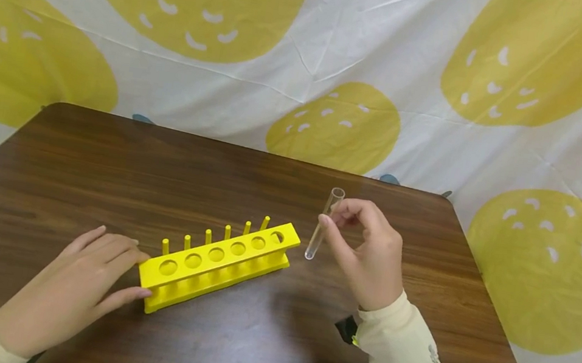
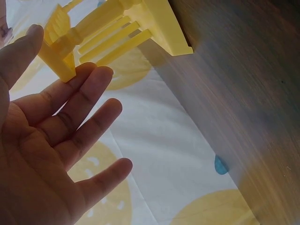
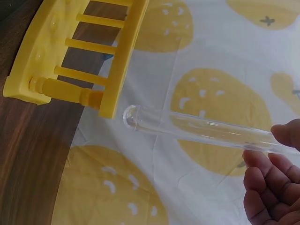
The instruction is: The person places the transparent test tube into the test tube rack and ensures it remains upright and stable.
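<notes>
A yellow test tube rack (image 1: 220, 258) stands on the table, its top plate pierced by a row of round holes with pegs behind. At its left end my left hand (image 1: 85, 277) pinches the top plate between thumb and fingertips; in the left wrist view the other fingers (image 2: 101, 180) spread away from it. Just past the rack's right end, my right hand (image 1: 370, 247) holds a clear glass test tube (image 1: 315, 237) between thumb and fingers. The tube (image 3: 201, 129) leans slightly, its rounded bottom down and apart from the rack (image 3: 119, 61). No contents are visible in it.
The dark wooden table (image 1: 105, 169) runs back to a white cloth (image 1: 213, 98) printed with large yellow fruit. A small black object (image 1: 345, 330) shows beside the right cuff. Light sleeves (image 1: 402, 343) cover both forearms.
</notes>
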Demonstrator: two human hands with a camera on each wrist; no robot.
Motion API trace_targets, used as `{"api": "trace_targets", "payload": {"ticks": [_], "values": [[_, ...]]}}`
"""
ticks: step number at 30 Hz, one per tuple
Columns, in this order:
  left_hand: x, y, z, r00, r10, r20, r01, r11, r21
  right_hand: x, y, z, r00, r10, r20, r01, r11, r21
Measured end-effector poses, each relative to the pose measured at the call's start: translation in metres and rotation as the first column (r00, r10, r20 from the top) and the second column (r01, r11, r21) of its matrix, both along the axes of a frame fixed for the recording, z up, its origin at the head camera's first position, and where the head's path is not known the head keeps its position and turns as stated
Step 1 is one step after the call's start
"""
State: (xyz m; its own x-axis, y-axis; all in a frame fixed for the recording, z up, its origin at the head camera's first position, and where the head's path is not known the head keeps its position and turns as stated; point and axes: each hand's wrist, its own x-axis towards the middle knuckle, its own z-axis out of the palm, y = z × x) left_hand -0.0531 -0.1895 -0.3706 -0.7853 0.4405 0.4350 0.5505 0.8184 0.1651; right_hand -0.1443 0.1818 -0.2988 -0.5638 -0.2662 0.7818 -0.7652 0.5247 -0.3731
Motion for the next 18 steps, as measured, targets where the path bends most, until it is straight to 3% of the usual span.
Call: {"api": "trace_targets", "payload": {"ticks": [18], "values": [[0.000, 0.000, -0.001, 1.000, -0.009, -0.014, 0.009, 1.000, 0.016, -0.003, -0.014, -0.001, 1.000, 0.021, 0.009, -0.020, 0.998, -0.067]]}}
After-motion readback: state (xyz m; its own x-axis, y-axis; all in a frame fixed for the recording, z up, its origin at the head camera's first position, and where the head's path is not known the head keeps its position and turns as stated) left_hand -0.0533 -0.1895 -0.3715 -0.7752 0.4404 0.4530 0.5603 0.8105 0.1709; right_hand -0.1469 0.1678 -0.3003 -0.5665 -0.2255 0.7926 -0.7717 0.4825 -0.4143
